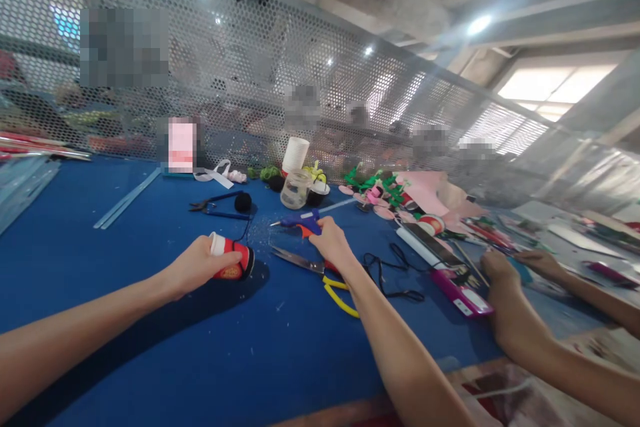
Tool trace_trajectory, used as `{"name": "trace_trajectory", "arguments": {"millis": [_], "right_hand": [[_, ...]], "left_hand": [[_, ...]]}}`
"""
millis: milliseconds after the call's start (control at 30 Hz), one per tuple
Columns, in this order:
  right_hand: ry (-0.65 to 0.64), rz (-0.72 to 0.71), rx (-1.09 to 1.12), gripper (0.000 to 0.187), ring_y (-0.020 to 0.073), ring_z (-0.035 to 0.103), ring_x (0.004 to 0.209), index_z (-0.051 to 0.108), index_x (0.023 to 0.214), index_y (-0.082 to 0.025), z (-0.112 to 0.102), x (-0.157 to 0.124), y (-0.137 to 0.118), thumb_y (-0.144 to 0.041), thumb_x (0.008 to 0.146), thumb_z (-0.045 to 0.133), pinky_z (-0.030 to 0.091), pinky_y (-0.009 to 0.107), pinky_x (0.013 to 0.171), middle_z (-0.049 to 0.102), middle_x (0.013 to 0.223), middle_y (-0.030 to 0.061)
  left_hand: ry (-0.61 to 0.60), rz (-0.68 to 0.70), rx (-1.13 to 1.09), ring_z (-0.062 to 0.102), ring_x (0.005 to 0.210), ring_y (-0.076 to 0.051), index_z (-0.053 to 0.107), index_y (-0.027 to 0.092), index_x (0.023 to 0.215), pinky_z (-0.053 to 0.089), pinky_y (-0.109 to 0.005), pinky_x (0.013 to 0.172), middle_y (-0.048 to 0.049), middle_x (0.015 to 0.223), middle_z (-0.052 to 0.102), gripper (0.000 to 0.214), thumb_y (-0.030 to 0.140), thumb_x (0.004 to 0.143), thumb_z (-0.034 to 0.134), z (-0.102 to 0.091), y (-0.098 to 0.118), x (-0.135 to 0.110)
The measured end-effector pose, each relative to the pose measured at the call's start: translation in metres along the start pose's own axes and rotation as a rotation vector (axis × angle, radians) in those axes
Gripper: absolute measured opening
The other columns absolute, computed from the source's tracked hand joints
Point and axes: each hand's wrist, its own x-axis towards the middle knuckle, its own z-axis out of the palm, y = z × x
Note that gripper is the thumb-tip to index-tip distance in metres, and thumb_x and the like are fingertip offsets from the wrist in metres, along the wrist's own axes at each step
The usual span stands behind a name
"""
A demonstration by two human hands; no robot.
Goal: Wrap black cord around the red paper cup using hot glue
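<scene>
My left hand (200,261) is wrapped around a red paper cup (234,261) with a white inside, tilted on its side above the blue table. Black yarn circles the cup's far end and runs up to a small black yarn ball (243,201). In my right hand (330,241) is a blue glue gun (300,219) with an orange trigger, its nozzle pointing left; a glue stick (340,205) sticks out behind it. Under the right hand lie scissors (300,260) with yellow handles, blades open. Pliers (220,201) lie beside the yarn ball.
A clear plastic jar (296,189) and a white roll (295,155) stand toward the back. A black cord (393,273) and a purple box (463,293) lie on the right. Near them are a co-worker's hands (500,273). A perforated metal screen (240,73) closes off the table's far side.
</scene>
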Motion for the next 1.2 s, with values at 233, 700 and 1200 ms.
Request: {"name": "trace_trajectory", "arguments": {"millis": [233,700,1200], "right_hand": [[-0.431,-0.13,0.552,0.018,0.0085,0.048,0.046,0.052,0.076,-0.014,-0.016,-0.04,-0.026,-0.029,0.067,0.054,0.04,0.02,0.043,0.05,0.054,-0.0026],[-0.521,-0.199,0.339,0.022,0.0071,0.042,0.031,0.054,0.063,-0.015,-0.013,-0.071,-0.039,-0.036,0.07,0.052,0.037,0.018,0.031,0.048,0.039,-0.0033],[-0.482,-0.183,0.144,0.032,0.0091,0.043,0.031,0.04,0.041,-0.019,-0.018,-0.078,-0.051,-0.031,0.07,0.048,0.04,0.023,0.039,0.045,0.034,-0.0023]], "left_hand": [[0.0,-0.015,0.011,0.033,0.039,-0.007,0.045,0.015,0.044,0.023,-0.019,0.039,0.0059,0.04,0.042,0.028,0.037,0.053,0.061,-0.002,0.001,0.003],[-0.008,-0.111,-0.076,0.037,0.037,-0.007,0.054,0.013,0.051,0.024,-0.019,0.04,0.0045,0.041,0.047,0.026,0.038,0.056,0.059,-0.007,-0.001,0.008],[-0.016,-0.111,-0.083,0.037,0.041,-0.007,0.053,0.013,0.05,0.024,-0.019,0.042,0.0043,0.043,0.048,0.024,0.035,0.055,0.061,-0.005,0.002,0.005]]}}
